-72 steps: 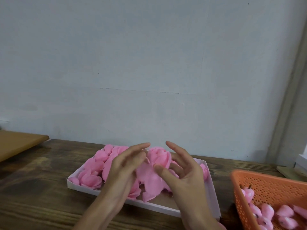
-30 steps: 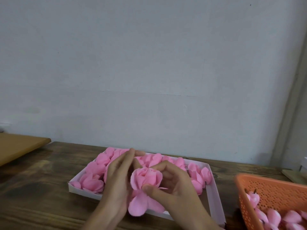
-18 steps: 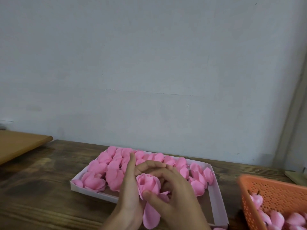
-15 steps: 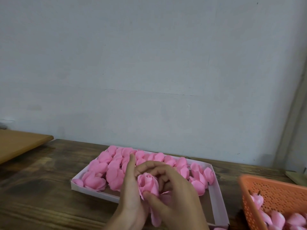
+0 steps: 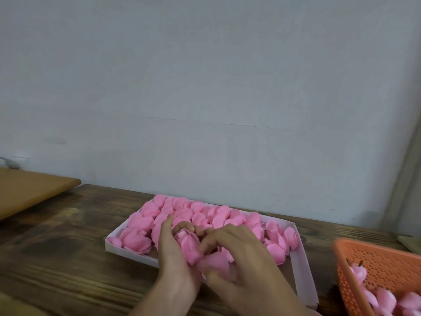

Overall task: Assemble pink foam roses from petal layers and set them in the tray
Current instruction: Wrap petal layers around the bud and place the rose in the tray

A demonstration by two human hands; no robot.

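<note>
A pink foam rose (image 5: 190, 247) sits between both my hands, just above the near part of the white tray (image 5: 300, 270). My left hand (image 5: 173, 258) cups its left side with the fingers wrapped behind the bud. My right hand (image 5: 237, 254) presses a petal layer (image 5: 216, 262) against its right side from below. Several pink foam petals and roses (image 5: 200, 213) fill the far and left parts of the tray.
An orange perforated basket (image 5: 373, 265) at the right edge holds several pink buds with dark stems. A light wooden board (image 5: 29, 190) lies at the far left on the dark wooden table (image 5: 68, 258). A grey wall stands close behind.
Both hands lowered the rose from above the tray down toward me. The loose petals that hung below the bud are now folded up against it by my right hand.
</note>
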